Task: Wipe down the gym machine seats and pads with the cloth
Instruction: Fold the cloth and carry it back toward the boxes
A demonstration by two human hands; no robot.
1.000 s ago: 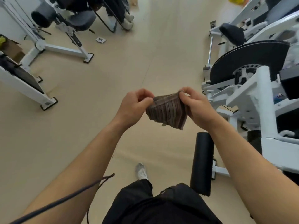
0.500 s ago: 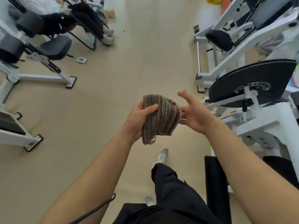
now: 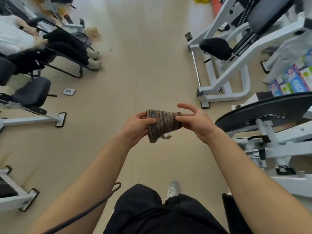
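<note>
Fingers: left hand (image 3: 137,126) clamps the striped cloth (image 3: 163,124); right hand (image 3: 195,123) pinches its far edge, other fingers spread.
Cloth: bunched in mid-air between both hands, likely being folded into a wiping pad.
Surroundings: black seat (image 3: 216,48) ahead right, untouched.

A seated person (image 3: 20,39) occupies a black-framed chair (image 3: 67,65) at upper left; colourful boxes (image 3: 293,80) sit at right; a small packet (image 3: 68,91) lies on the beige floor (image 3: 135,73).
</note>
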